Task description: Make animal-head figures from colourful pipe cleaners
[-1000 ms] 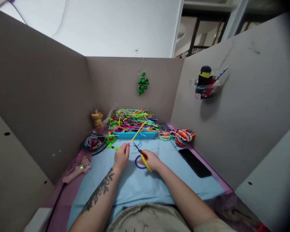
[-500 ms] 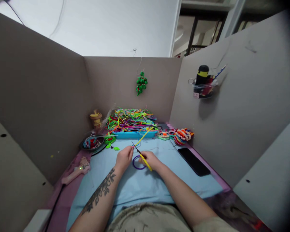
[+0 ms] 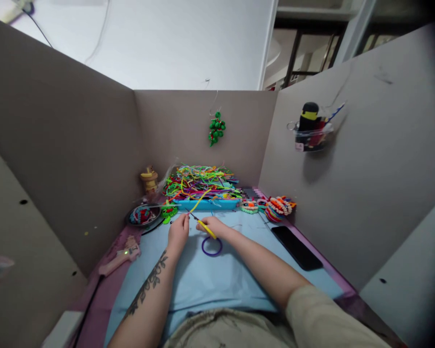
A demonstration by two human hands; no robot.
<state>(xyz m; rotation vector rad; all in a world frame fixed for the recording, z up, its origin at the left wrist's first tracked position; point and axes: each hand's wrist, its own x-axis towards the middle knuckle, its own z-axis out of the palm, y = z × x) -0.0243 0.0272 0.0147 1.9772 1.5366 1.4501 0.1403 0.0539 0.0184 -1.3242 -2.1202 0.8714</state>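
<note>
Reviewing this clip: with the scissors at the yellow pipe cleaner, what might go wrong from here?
1. The scissors in the right hand meet the yellow pipe cleaner right beside the left hand; its fingertips might get nipped.
2. A cut-off piece may spring into the pile of pipe cleaners and get lost.
3. The purple ring lies just under the right wrist and might get knocked aside.

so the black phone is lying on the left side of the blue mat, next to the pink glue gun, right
Not quite. The flat black phone lies on the right side of the light blue mat, as the head view shows. The pink glue gun sits alone on the left.
</note>
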